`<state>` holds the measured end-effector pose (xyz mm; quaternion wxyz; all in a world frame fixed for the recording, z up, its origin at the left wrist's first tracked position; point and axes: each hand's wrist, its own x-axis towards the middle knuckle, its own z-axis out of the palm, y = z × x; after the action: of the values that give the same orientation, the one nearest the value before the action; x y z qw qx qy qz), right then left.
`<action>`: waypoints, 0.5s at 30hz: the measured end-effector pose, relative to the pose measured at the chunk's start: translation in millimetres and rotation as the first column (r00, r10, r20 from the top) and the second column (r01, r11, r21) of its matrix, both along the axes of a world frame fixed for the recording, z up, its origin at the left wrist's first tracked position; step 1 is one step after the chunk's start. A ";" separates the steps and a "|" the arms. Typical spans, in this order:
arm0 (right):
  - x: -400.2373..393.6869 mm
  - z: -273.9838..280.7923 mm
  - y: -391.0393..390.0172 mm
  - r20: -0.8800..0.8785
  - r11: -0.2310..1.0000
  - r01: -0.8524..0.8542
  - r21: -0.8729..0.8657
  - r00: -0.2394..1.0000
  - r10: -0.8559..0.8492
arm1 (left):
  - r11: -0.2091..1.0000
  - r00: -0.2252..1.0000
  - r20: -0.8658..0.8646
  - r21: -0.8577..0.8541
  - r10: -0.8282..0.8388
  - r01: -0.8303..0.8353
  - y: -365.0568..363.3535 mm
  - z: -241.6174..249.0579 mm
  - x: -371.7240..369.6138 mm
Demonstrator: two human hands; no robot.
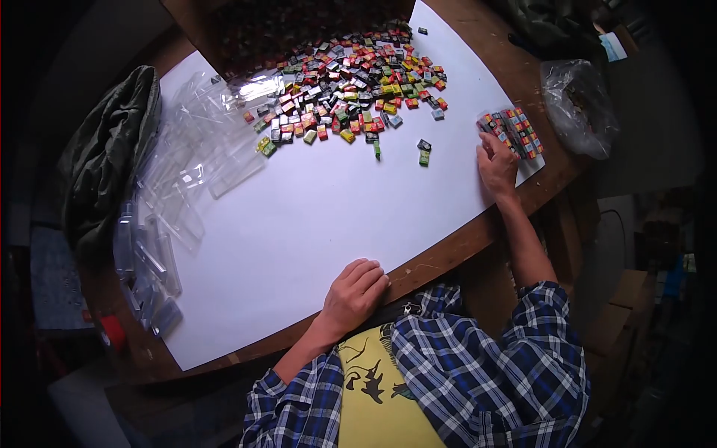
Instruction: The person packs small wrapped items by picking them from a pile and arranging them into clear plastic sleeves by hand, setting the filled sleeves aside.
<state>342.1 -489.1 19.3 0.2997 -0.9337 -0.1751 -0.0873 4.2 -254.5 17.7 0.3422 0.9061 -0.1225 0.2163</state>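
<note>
My right hand [498, 166] is at the right side of the table, its fingers closed at the near left end of a block of small coloured boxes [526, 134]. The boxes stand in tight, even rows, red, white, blue and dark; a shiny clear edge shows on the left row. What the fingertips cover is partly hidden. My left hand [355, 295] rests at the table's front edge, fingers curled together, with nothing visible in it. Between the hands and the loose pile lie a dark box [424, 144] and a green box [424, 158], end to end.
A heap of loose small boxes [358, 89] spills from a dark open container [299, 30] at the back. Clear plastic cases [194, 164] lie along the left side. Dark cloth [112, 157] hangs at far left; a clear plastic bag [579, 108] stands at far right.
</note>
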 end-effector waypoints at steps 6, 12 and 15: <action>-19.4 5.6 38.9 0.048 0.966 -0.226 0.122 0.974 0.222 | 1.000 1.000 -0.001 -0.001 -0.006 0.006 0.4 0.8 0.9; -22.0 16.8 96.1 -0.225 0.968 -0.232 0.101 0.942 0.249 | 1.000 1.000 0.005 -0.009 0.001 -0.001 1.0 1.8 0.7; -21.1 3.7 118.3 -0.078 0.923 -0.380 -0.062 0.924 0.375 | 1.000 1.000 0.012 -0.014 0.005 -0.005 1.5 -0.4 0.2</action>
<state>321.0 -370.8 23.0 0.2807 -0.8955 -0.3452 0.0090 4.5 -253.0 17.3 0.3473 0.9027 -0.1208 0.2234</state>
